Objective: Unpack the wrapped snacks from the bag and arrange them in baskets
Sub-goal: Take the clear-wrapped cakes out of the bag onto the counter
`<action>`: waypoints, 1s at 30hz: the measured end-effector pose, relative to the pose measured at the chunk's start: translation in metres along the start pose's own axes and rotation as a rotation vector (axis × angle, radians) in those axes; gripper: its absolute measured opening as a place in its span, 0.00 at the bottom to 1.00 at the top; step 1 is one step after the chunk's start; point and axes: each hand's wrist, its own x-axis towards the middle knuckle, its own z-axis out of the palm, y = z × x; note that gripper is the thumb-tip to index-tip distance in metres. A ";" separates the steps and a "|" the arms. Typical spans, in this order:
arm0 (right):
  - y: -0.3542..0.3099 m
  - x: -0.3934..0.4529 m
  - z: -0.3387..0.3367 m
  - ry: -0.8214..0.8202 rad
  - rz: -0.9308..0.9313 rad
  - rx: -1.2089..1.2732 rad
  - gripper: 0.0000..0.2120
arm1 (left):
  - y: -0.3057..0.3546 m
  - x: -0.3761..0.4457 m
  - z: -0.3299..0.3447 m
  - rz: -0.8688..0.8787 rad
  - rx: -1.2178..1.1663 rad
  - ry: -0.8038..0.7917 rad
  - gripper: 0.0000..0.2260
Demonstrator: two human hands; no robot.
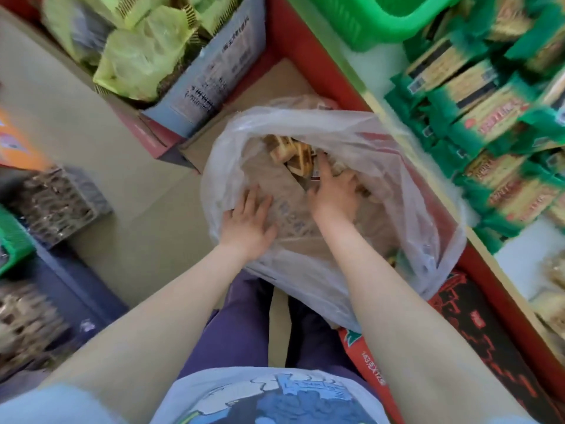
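Large translucent white plastic bag (397,191) stands open on the floor. Tan wrapped snack blocks (290,154) lie heaped inside. Bright green plastic basket (382,22) sits on the shelf above.

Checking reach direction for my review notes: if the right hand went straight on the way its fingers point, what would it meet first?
Probably the wrapped snacks inside the clear plastic bag; the right hand already nearly touches them, though depth is unclear.

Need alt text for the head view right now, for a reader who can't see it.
Seen from above, both hands reach into a large clear plastic bag of wrapped snacks: the left hand lies flat on the bag's inside, the right hand reaches among the snacks. Green snack packs fill the shelf at right, under a green basket.
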 end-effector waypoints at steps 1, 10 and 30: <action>-0.004 0.001 -0.002 -0.001 0.017 -0.002 0.33 | -0.001 0.000 -0.001 0.001 -0.016 -0.015 0.30; 0.035 -0.067 -0.011 -0.221 -0.148 0.715 0.20 | 0.024 -0.005 -0.045 -0.166 -0.338 -0.152 0.28; 0.360 -0.252 -0.119 0.468 0.060 0.952 0.25 | 0.432 -0.148 -0.025 0.323 -0.987 -0.282 0.06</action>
